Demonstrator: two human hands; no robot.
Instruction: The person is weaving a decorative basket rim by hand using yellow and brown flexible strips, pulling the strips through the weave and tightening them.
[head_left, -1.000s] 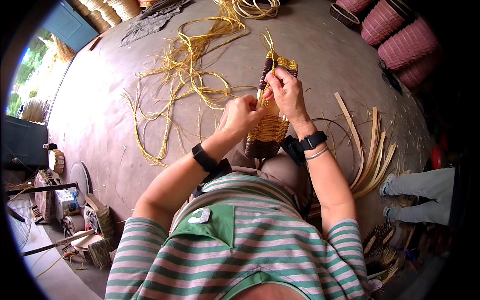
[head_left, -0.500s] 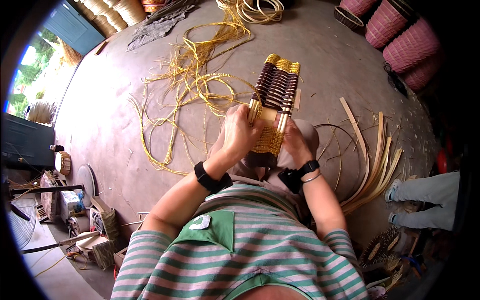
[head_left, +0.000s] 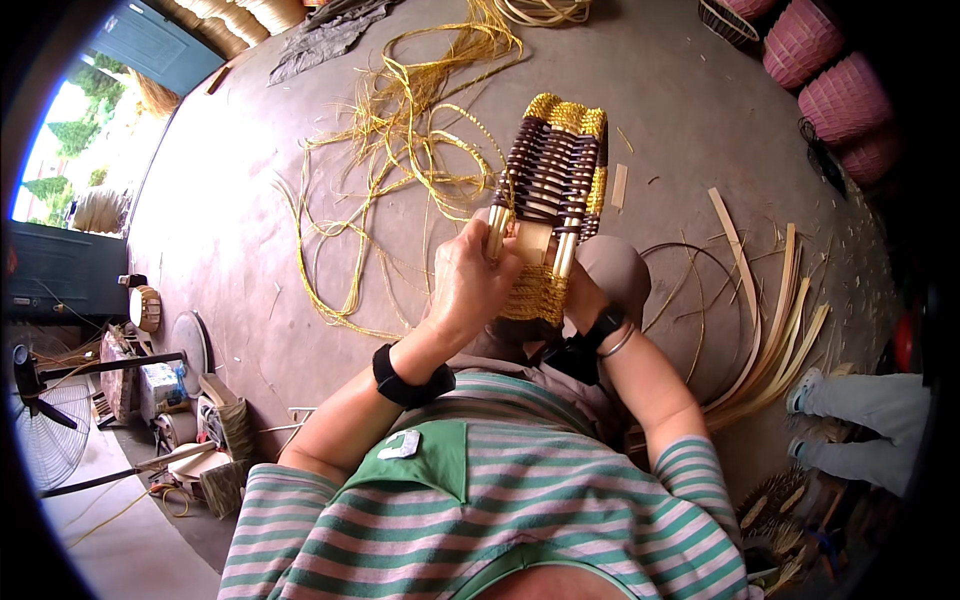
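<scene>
A woven basket [head_left: 550,160], rectangular with gold bands and dark brown weave over pale upright stakes, is held in front of my knees. My left hand [head_left: 470,268] is closed at its left side, fingers bent around the pale stakes and a gold strand. My right hand [head_left: 584,296] grips the lower right side; its fingers are mostly hidden behind the basket. Between the hands a pale flat piece [head_left: 532,240] shows inside the opening. From the basket's left side a gold cord [head_left: 480,140] runs out to the floor.
Tangled gold cords [head_left: 400,130] spread over the floor ahead. Pale flat strips [head_left: 770,310] lie at my right, near another person's legs [head_left: 865,400]. Pink baskets [head_left: 845,95] are stacked at the far right. A fan [head_left: 50,430] and tools stand at the left.
The basket has tilted so its right outer side and gold rim show more. My right hand has slipped further behind it. The whole view has shifted slightly.
</scene>
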